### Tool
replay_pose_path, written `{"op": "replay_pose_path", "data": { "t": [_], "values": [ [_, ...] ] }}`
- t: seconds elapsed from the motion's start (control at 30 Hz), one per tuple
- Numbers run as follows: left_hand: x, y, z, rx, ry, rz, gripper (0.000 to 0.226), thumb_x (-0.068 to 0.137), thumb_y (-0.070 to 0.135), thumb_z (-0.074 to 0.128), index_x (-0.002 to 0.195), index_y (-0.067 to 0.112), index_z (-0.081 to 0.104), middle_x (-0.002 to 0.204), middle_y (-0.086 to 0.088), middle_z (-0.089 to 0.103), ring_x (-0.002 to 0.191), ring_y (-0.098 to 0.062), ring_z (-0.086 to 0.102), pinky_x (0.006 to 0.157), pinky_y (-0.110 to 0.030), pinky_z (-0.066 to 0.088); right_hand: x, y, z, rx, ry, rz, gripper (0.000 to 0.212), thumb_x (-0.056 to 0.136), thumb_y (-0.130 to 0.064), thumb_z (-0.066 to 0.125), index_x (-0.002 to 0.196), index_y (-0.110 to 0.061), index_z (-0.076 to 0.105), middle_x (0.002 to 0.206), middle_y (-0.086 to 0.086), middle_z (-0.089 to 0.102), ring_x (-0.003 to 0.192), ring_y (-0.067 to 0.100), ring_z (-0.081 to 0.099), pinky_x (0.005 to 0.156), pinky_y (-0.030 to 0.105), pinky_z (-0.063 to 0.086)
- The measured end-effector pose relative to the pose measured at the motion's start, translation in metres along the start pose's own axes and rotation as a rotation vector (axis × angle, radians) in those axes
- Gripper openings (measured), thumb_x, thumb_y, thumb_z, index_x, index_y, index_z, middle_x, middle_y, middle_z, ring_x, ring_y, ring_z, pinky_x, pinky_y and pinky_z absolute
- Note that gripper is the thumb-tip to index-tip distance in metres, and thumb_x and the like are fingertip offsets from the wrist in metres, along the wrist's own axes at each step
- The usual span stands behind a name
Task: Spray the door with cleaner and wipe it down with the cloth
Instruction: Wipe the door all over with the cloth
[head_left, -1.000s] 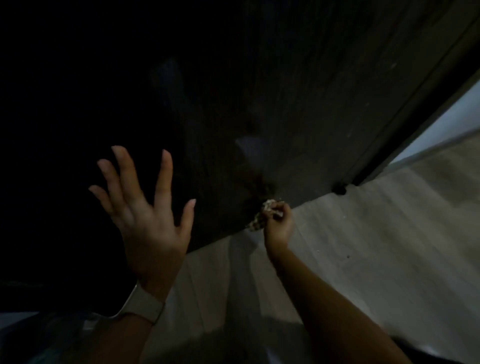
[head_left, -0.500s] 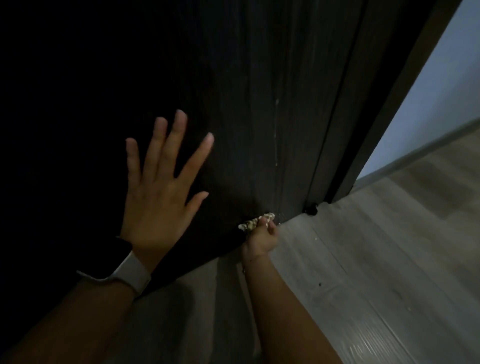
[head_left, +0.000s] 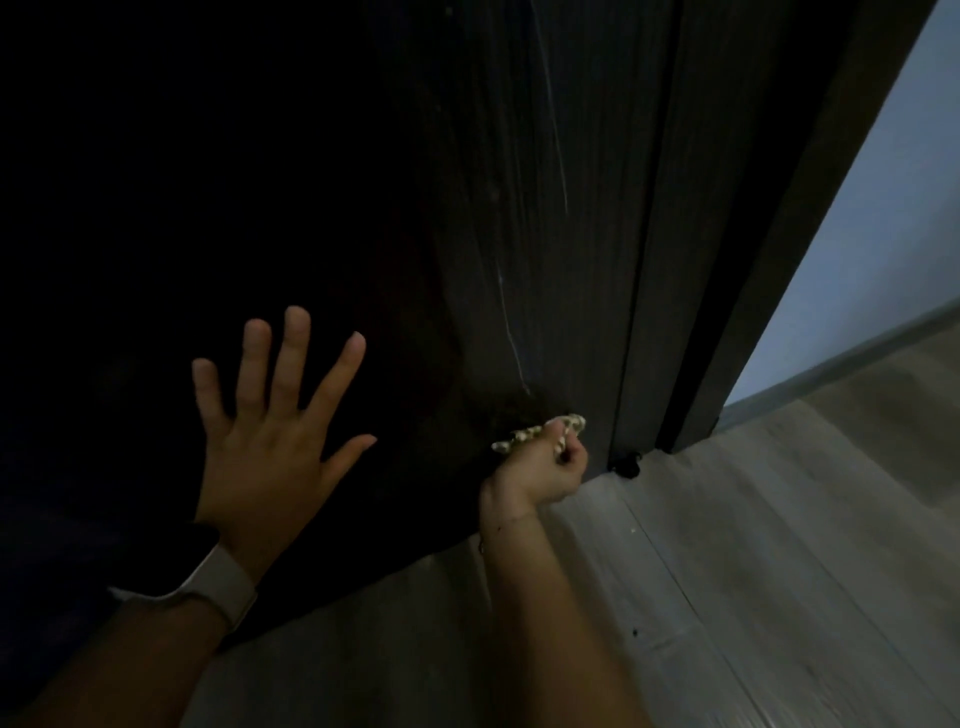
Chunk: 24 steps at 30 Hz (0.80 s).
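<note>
The tall dark wood-grain door is filling the view above the pale plank floor. The left hand, fingers spread wide, has risen and is bracing the panel. The right hand is gripping the small patterned cloth, having slid it rightward along the bottom edge; wiping looks nearly finished there.

Darkness swallows the left half of the door, so I cannot make out its surface there. My right hand covers most of the cloth, and both forearms are cut off by the lower edge.
</note>
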<state>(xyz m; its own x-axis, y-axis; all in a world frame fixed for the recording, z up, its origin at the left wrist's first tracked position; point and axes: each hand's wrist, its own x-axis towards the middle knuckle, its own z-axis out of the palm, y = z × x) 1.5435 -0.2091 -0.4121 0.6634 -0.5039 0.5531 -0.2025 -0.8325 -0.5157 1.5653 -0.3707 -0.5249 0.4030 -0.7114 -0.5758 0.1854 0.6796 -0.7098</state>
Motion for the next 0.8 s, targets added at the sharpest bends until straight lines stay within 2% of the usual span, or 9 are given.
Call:
{"op": "replay_pose_path", "data": {
  "t": [0.1,0.17,0.23,0.3,0.43,0.5,0.67,0.73,0.8],
  "values": [
    [0.002,0.001,-0.002,-0.024,0.008,-0.003,0.087,0.084,0.059,0.041,0.156,0.029,0.004,0.162,-0.006,-0.019,0.148,-0.025,-0.020,0.116,-0.050,-0.018,-0.028,-0.026,0.020,0.095,0.023,-0.258,0.013,0.089,-0.005,0.064,0.088,-0.017,0.060,0.089,0.000,0.060,0.087,0.010,0.058,0.087,0.029,0.045],
    [0.002,0.001,-0.002,-0.056,0.005,-0.010,0.086,0.083,0.060,0.039,0.156,0.030,0.003,0.162,-0.005,-0.018,0.148,-0.025,-0.019,0.116,-0.049,-0.018,-0.055,-0.039,0.038,0.113,-0.104,-0.483,0.019,0.085,0.002,0.067,0.085,-0.016,0.063,0.090,0.000,0.059,0.088,0.004,0.059,0.086,0.019,0.044],
    [0.002,0.001,-0.003,-0.084,0.002,-0.012,0.082,0.086,0.065,0.032,0.155,0.031,0.002,0.162,-0.004,-0.017,0.149,-0.025,-0.017,0.116,-0.049,-0.019,-0.074,-0.050,0.046,0.106,-0.207,-0.635,0.015,0.083,0.004,0.069,0.087,-0.010,0.065,0.093,0.001,0.059,0.093,0.006,0.061,0.088,0.018,0.045],
    [0.004,0.001,-0.004,-0.110,-0.003,-0.008,0.081,0.087,0.067,0.028,0.155,0.032,0.001,0.162,-0.003,-0.017,0.149,-0.025,-0.017,0.115,-0.048,-0.020,-0.066,-0.046,0.041,0.087,-0.222,-0.648,0.015,0.082,0.004,0.070,0.087,-0.010,0.066,0.092,0.001,0.060,0.092,0.006,0.061,0.089,0.019,0.046],
    [0.006,0.000,-0.007,-0.167,0.009,-0.015,0.104,0.078,0.053,0.067,0.155,0.033,0.001,0.162,-0.001,-0.017,0.149,-0.024,-0.017,0.115,-0.045,-0.022,-0.030,-0.025,0.008,-0.023,-0.134,-0.429,0.022,0.086,-0.001,0.068,0.083,-0.022,0.062,0.089,0.001,0.060,0.087,0.003,0.058,0.086,0.029,0.048],
    [0.006,0.000,-0.008,-0.194,-0.021,-0.023,0.123,0.067,0.044,0.085,0.155,0.034,0.000,0.162,0.000,-0.018,0.149,-0.023,-0.018,0.115,-0.045,-0.022,-0.035,-0.032,0.006,-0.093,-0.212,-0.530,0.015,0.087,-0.001,0.066,0.085,-0.015,0.062,0.090,0.002,0.058,0.088,0.004,0.057,0.086,0.029,0.046],
    [0.006,-0.001,-0.008,-0.178,-0.030,-0.019,0.129,0.061,0.041,0.087,0.155,0.034,-0.002,0.162,-0.001,-0.019,0.149,-0.023,-0.018,0.115,-0.045,-0.022,-0.080,-0.093,0.051,-0.017,-0.423,-0.918,0.005,0.085,0.005,0.067,0.089,0.001,0.067,0.091,0.013,0.059,0.089,0.004,0.056,0.082,0.013,0.043],
    [0.006,0.001,-0.008,-0.175,-0.040,-0.026,0.130,0.061,0.041,0.087,0.155,0.033,-0.002,0.162,-0.002,-0.020,0.149,-0.024,-0.017,0.115,-0.046,-0.022,-0.075,-0.090,0.048,-0.034,-0.437,-0.954,0.006,0.085,0.006,0.067,0.090,0.003,0.068,0.091,0.013,0.059,0.090,0.007,0.057,0.083,0.015,0.044],
    [0.006,0.001,-0.008,-0.167,-0.036,-0.029,0.130,0.060,0.041,0.088,0.155,0.033,-0.002,0.162,-0.002,-0.019,0.149,-0.025,-0.017,0.115,-0.047,-0.022,-0.052,-0.060,0.025,-0.114,-0.411,-0.856,0.007,0.084,0.006,0.067,0.088,-0.001,0.067,0.091,0.010,0.059,0.089,0.010,0.059,0.083,0.022,0.046]
  ]
}}
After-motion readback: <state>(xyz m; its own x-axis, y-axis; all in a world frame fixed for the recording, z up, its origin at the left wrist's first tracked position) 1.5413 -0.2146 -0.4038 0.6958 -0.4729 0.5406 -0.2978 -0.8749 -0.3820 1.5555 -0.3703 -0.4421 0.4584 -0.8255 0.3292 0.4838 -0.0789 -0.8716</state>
